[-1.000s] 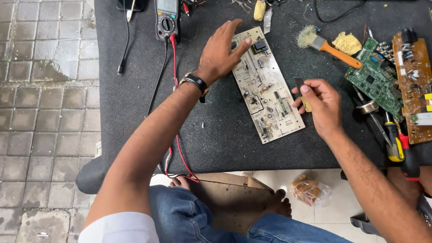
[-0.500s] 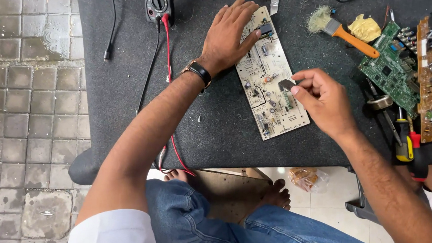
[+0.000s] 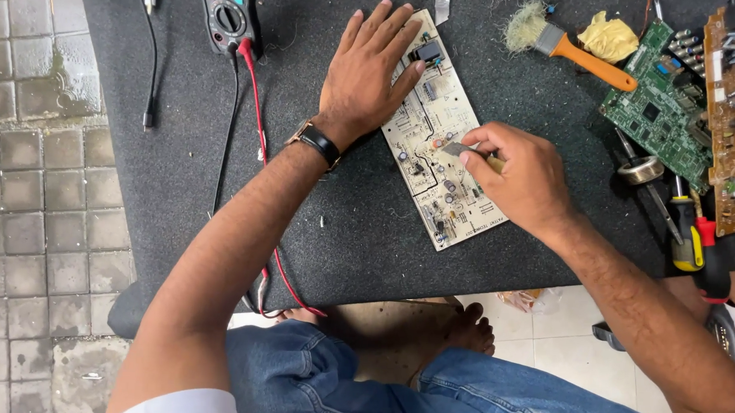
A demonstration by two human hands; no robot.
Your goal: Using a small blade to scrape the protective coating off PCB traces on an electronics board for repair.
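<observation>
Electronics repair workshop: multimeter [image 3: 227, 10], circuit boards [image 3: 661, 112], screwdrivers [image 3: 688, 237].

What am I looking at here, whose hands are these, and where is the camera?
The camera sits on a person's head and looks down, so you see their own arms and knees. The left hand, with a wristwatch, lies flat on a pale circuit board to steady it. The right hand pinches a small flat tool against the board's middle. All this rests on a dark mat. Around it lie a multimeter with a red lead, an orange-handled brush, a green circuit board and screwdrivers.
</observation>
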